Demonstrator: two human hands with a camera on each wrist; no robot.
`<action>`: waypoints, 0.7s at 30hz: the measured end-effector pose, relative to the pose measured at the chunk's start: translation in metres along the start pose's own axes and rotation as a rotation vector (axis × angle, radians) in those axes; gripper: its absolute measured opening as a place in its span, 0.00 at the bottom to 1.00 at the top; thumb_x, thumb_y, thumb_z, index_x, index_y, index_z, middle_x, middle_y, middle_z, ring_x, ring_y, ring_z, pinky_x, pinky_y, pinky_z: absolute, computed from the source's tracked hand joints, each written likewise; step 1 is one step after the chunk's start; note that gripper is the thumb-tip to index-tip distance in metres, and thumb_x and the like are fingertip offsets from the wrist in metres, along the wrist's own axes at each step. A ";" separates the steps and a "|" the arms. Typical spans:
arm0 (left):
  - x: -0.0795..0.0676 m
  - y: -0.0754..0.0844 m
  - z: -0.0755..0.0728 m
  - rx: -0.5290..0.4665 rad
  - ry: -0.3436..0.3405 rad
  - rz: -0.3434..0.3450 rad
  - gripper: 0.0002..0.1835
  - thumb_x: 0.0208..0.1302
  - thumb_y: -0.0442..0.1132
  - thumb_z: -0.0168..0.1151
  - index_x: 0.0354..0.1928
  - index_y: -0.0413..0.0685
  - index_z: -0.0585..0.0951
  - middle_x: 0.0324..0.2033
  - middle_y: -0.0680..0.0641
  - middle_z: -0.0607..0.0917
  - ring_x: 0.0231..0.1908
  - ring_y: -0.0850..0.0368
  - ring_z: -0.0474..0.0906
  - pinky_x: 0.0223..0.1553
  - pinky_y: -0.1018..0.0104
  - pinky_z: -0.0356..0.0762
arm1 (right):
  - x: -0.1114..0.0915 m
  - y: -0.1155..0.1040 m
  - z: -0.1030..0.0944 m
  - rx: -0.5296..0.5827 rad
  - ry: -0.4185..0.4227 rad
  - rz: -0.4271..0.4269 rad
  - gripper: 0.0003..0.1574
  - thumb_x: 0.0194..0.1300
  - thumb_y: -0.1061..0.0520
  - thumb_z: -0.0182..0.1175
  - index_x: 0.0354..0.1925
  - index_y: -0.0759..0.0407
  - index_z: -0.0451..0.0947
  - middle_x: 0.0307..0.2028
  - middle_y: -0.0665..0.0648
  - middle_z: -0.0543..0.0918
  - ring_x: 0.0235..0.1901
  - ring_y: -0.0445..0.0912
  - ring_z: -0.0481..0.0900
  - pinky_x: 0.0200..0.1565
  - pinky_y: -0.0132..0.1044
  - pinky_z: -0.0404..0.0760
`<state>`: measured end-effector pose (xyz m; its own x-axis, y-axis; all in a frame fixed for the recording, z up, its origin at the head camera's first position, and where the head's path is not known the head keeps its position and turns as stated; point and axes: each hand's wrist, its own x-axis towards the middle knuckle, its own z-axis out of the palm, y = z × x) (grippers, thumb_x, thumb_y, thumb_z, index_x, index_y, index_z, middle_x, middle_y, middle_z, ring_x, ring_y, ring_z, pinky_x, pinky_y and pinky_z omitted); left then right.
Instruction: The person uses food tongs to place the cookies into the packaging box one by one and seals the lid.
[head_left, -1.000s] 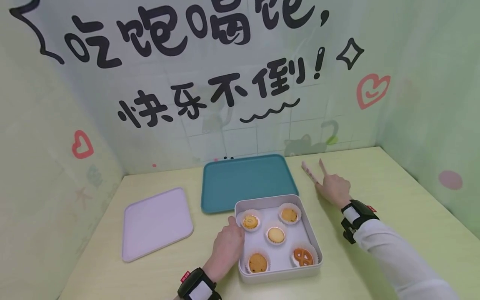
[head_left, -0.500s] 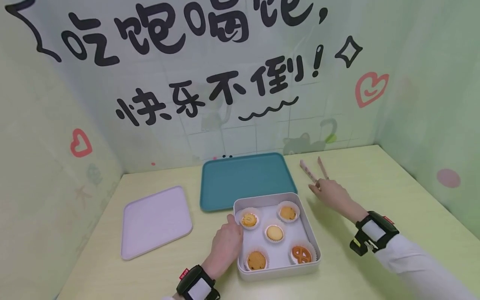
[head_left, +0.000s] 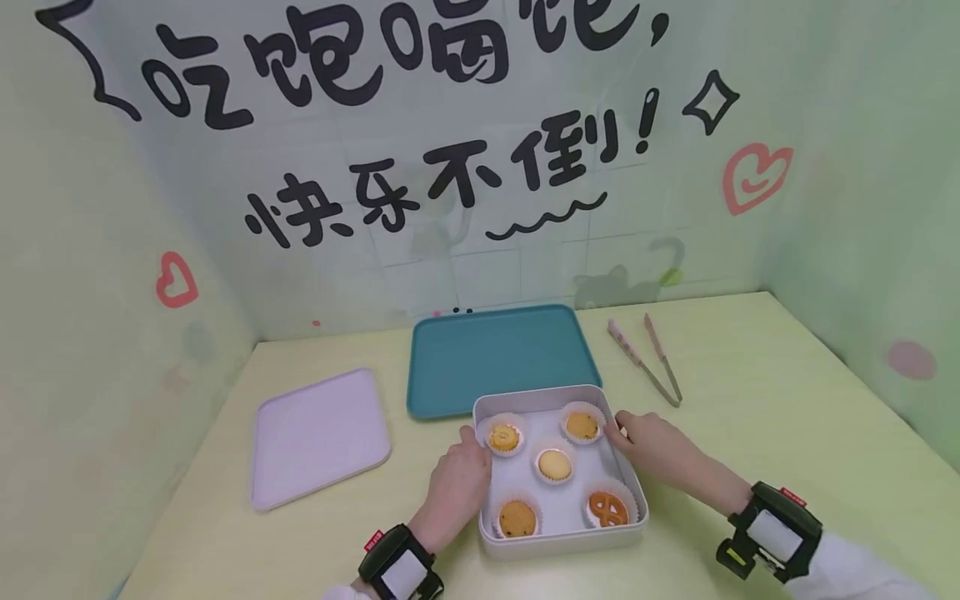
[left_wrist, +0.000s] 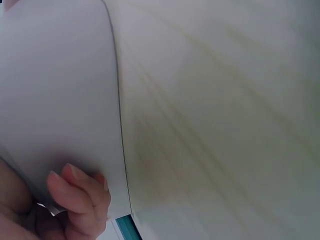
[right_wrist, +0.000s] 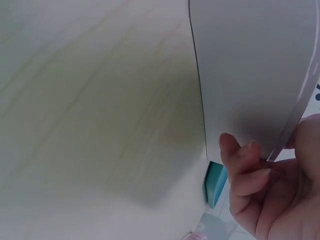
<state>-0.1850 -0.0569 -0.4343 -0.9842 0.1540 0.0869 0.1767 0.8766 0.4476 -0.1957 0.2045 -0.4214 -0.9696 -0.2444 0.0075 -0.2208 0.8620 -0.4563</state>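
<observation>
A pale lavender square box (head_left: 562, 546) stands on the table with several biscuits inside, each in a paper cup. A pretzel biscuit (head_left: 608, 508) lies front right, a round speckled biscuit (head_left: 517, 518) front left, and a plain one (head_left: 554, 465) in the middle. My left hand (head_left: 460, 475) grips the box's left wall, fingers curled against its outside in the left wrist view. On the opposite wall, my right hand (head_left: 660, 450) holds the rim, thumb at the edge and fingers on the outer side (right_wrist: 245, 165).
Behind the box lies a teal tray (head_left: 502, 358), its front edge partly hidden by the box. A lavender tray (head_left: 318, 437) rests at the left. Spread tongs (head_left: 651, 367) lie at the back right. Printed wall sheets (head_left: 540, 258) enclose the table's back and sides.
My right hand has left the tongs on the table and come down and left to the box's right wall. My left hand has stayed at the left wall.
</observation>
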 end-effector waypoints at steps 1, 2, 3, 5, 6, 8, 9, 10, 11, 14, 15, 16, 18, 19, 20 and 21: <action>0.001 0.000 0.000 -0.003 -0.007 0.005 0.09 0.68 0.35 0.48 0.38 0.32 0.66 0.15 0.45 0.69 0.14 0.55 0.71 0.13 0.66 0.68 | -0.001 0.000 0.001 -0.024 0.017 -0.008 0.13 0.68 0.58 0.48 0.30 0.65 0.72 0.17 0.52 0.68 0.18 0.42 0.66 0.21 0.33 0.65; 0.001 0.001 0.000 -0.001 -0.011 0.014 0.09 0.68 0.35 0.48 0.38 0.32 0.66 0.15 0.45 0.69 0.14 0.55 0.71 0.13 0.65 0.68 | -0.002 -0.001 0.002 -0.039 0.034 -0.015 0.12 0.67 0.59 0.48 0.28 0.64 0.71 0.16 0.52 0.66 0.17 0.42 0.65 0.20 0.32 0.64; 0.002 0.001 0.000 -0.005 -0.016 0.019 0.09 0.68 0.35 0.48 0.38 0.32 0.66 0.15 0.45 0.69 0.14 0.55 0.71 0.13 0.65 0.68 | -0.003 0.000 0.003 -0.049 0.049 -0.022 0.12 0.67 0.60 0.48 0.27 0.63 0.70 0.15 0.51 0.65 0.17 0.42 0.64 0.20 0.32 0.64; 0.003 0.002 0.000 -0.015 -0.021 0.023 0.09 0.68 0.35 0.47 0.38 0.32 0.66 0.15 0.45 0.69 0.14 0.55 0.70 0.13 0.65 0.67 | -0.005 0.000 0.005 -0.057 0.072 -0.032 0.13 0.66 0.62 0.48 0.24 0.62 0.68 0.14 0.51 0.63 0.16 0.42 0.63 0.19 0.32 0.63; 0.003 0.001 -0.001 -0.020 -0.023 0.022 0.10 0.68 0.36 0.47 0.38 0.32 0.67 0.15 0.45 0.69 0.14 0.55 0.70 0.13 0.65 0.66 | -0.005 0.000 0.006 -0.060 0.080 -0.036 0.13 0.67 0.62 0.47 0.24 0.61 0.68 0.14 0.51 0.63 0.16 0.42 0.63 0.19 0.32 0.63; 0.004 0.000 -0.003 -0.038 -0.038 0.001 0.12 0.69 0.39 0.46 0.39 0.32 0.67 0.16 0.44 0.70 0.15 0.55 0.70 0.13 0.65 0.65 | -0.005 0.000 0.007 -0.058 0.089 -0.039 0.13 0.67 0.62 0.47 0.24 0.61 0.68 0.14 0.50 0.62 0.16 0.42 0.63 0.19 0.32 0.63; 0.004 -0.002 -0.005 -0.052 -0.040 -0.014 0.14 0.70 0.41 0.45 0.39 0.33 0.68 0.17 0.44 0.71 0.16 0.54 0.70 0.14 0.64 0.66 | -0.005 -0.001 0.007 -0.059 0.092 -0.041 0.13 0.67 0.62 0.47 0.24 0.61 0.68 0.14 0.50 0.62 0.16 0.41 0.63 0.19 0.32 0.62; 0.004 -0.004 -0.007 -0.060 -0.038 -0.023 0.16 0.71 0.44 0.45 0.38 0.34 0.69 0.18 0.43 0.72 0.17 0.54 0.71 0.15 0.63 0.66 | -0.005 -0.001 0.007 -0.060 0.093 -0.045 0.13 0.67 0.62 0.47 0.24 0.61 0.68 0.14 0.50 0.62 0.16 0.41 0.63 0.18 0.32 0.62; 0.004 -0.007 -0.011 -0.067 -0.039 -0.036 0.18 0.71 0.46 0.43 0.38 0.34 0.69 0.18 0.43 0.73 0.18 0.53 0.71 0.15 0.62 0.66 | -0.004 -0.002 0.008 -0.063 0.095 -0.049 0.13 0.67 0.62 0.48 0.24 0.61 0.68 0.14 0.50 0.62 0.16 0.41 0.63 0.18 0.32 0.62; 0.005 -0.021 -0.026 -0.067 -0.012 -0.066 0.21 0.72 0.50 0.41 0.35 0.37 0.71 0.19 0.41 0.74 0.20 0.50 0.73 0.17 0.57 0.69 | -0.002 -0.005 0.008 -0.068 0.091 -0.064 0.12 0.67 0.62 0.48 0.25 0.62 0.68 0.14 0.50 0.63 0.16 0.41 0.63 0.18 0.32 0.62; 0.005 -0.028 -0.031 -0.054 0.009 -0.072 0.21 0.72 0.50 0.41 0.33 0.37 0.71 0.19 0.41 0.75 0.20 0.49 0.74 0.17 0.56 0.69 | -0.002 -0.006 0.009 -0.069 0.089 -0.069 0.12 0.67 0.62 0.48 0.25 0.62 0.69 0.14 0.50 0.63 0.16 0.41 0.63 0.18 0.32 0.62; 0.005 -0.035 -0.038 -0.041 0.024 -0.086 0.21 0.72 0.50 0.42 0.33 0.37 0.72 0.19 0.40 0.75 0.20 0.47 0.75 0.18 0.54 0.70 | -0.001 -0.007 0.009 -0.069 0.086 -0.073 0.12 0.67 0.62 0.48 0.25 0.62 0.69 0.15 0.50 0.63 0.16 0.41 0.63 0.18 0.31 0.63; 0.007 -0.051 -0.049 0.001 0.044 -0.115 0.21 0.71 0.48 0.42 0.31 0.36 0.72 0.19 0.38 0.76 0.22 0.43 0.77 0.19 0.51 0.72 | -0.001 -0.007 0.009 -0.073 0.089 -0.073 0.12 0.67 0.62 0.48 0.25 0.62 0.69 0.15 0.50 0.63 0.16 0.41 0.63 0.18 0.31 0.63; 0.007 -0.061 -0.055 0.029 0.059 -0.130 0.21 0.71 0.47 0.43 0.30 0.35 0.72 0.20 0.36 0.77 0.23 0.41 0.77 0.19 0.50 0.72 | -0.001 -0.007 0.009 -0.075 0.090 -0.072 0.12 0.67 0.62 0.49 0.25 0.62 0.69 0.14 0.50 0.63 0.16 0.40 0.63 0.18 0.31 0.62; 0.007 -0.071 -0.060 0.050 0.064 -0.152 0.21 0.71 0.47 0.43 0.30 0.35 0.71 0.20 0.35 0.77 0.24 0.39 0.77 0.20 0.48 0.73 | -0.001 -0.007 0.010 -0.079 0.093 -0.073 0.12 0.66 0.62 0.49 0.25 0.62 0.69 0.14 0.50 0.63 0.15 0.40 0.63 0.18 0.31 0.62; 0.007 -0.082 -0.066 0.070 0.067 -0.178 0.21 0.70 0.47 0.42 0.30 0.33 0.71 0.22 0.34 0.77 0.25 0.38 0.78 0.21 0.48 0.73 | -0.001 -0.007 0.010 -0.083 0.097 -0.075 0.12 0.66 0.62 0.49 0.25 0.62 0.69 0.14 0.50 0.63 0.15 0.40 0.63 0.18 0.31 0.62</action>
<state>-0.2057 -0.1579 -0.4115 -0.9968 -0.0350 0.0715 -0.0036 0.9172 0.3984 -0.1918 0.1942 -0.4268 -0.9548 -0.2691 0.1262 -0.2971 0.8778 -0.3758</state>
